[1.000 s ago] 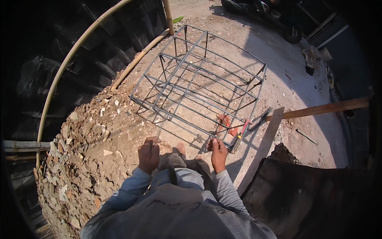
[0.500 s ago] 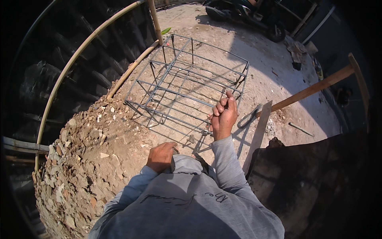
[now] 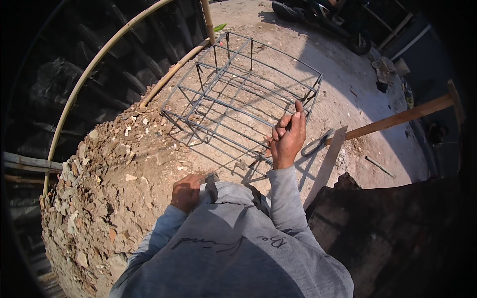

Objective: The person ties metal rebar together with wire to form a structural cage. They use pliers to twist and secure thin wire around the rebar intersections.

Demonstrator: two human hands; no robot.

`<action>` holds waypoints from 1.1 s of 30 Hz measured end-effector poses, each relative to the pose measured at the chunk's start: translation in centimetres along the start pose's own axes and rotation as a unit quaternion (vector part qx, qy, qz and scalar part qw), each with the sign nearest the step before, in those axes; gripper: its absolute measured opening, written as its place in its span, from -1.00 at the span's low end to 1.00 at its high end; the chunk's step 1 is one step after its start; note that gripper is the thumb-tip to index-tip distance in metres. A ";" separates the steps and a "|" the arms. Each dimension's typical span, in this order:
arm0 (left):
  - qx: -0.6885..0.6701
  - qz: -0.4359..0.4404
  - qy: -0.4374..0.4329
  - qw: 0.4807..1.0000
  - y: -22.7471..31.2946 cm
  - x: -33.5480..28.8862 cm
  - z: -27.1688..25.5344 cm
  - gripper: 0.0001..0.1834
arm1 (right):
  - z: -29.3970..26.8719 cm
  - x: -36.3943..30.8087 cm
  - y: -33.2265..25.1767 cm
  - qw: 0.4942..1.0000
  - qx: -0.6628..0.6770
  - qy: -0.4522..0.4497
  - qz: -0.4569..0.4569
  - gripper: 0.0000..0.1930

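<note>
My left hand [image 3: 186, 192] is closed in front of my waist, thumb and fingers pinched on what looks like a thin wire [image 3: 228, 162]. The wire slants up toward my right hand [image 3: 289, 141], which is raised palm up with curled fingers and one finger pointing up. What the right fingers grip is hard to make out; something reddish and dark shows beside them. Just beyond stands a box-shaped rebar cage [image 3: 218, 107] of tied steel bars on the ground. A dark grey strip [image 3: 212, 188] lies beside my left hand at my waist.
Broken rubble [image 3: 94, 213] is heaped on the left, below a bamboo rail [image 3: 94, 82] and dark sheeting. On the right are a long wooden handle [image 3: 397, 117], a flat board [image 3: 328, 164], a short rod [image 3: 379, 167] and a dark sheet [image 3: 387, 228]. A motorbike [image 3: 323, 17] is parked far back.
My left hand has drawn away to the left and slightly down, and the thin wire now shows between my hands. My right hand has shifted slightly right. The view has also shifted.
</note>
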State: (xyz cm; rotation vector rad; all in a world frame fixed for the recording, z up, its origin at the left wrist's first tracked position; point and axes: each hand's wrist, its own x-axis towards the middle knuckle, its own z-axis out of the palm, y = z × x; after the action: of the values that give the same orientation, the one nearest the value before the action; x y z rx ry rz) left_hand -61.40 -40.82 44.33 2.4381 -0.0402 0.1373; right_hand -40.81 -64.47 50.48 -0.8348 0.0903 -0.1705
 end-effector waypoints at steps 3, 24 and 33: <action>-0.022 0.019 0.029 0.999 -2.1 0.5 0.0 -0.73 | 1.5 0.4 -0.3 1.000 -0.024 -0.006 -0.016 -0.55; -0.524 -0.016 -0.009 0.851 9.7 19.0 -13.3 -0.76 | 10.7 -6.3 3.8 0.909 -0.071 -0.372 0.172 -0.68; -0.585 -0.062 -0.004 0.809 9.3 19.3 -13.2 -0.83 | 10.1 -5.8 3.6 0.898 -0.135 -0.393 0.147 -0.70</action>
State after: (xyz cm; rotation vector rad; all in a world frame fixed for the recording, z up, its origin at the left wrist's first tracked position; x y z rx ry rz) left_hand -43.99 -39.32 62.46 1.1867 0.0289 0.0191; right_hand -44.65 -53.62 54.65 -1.1012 -0.5323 0.4837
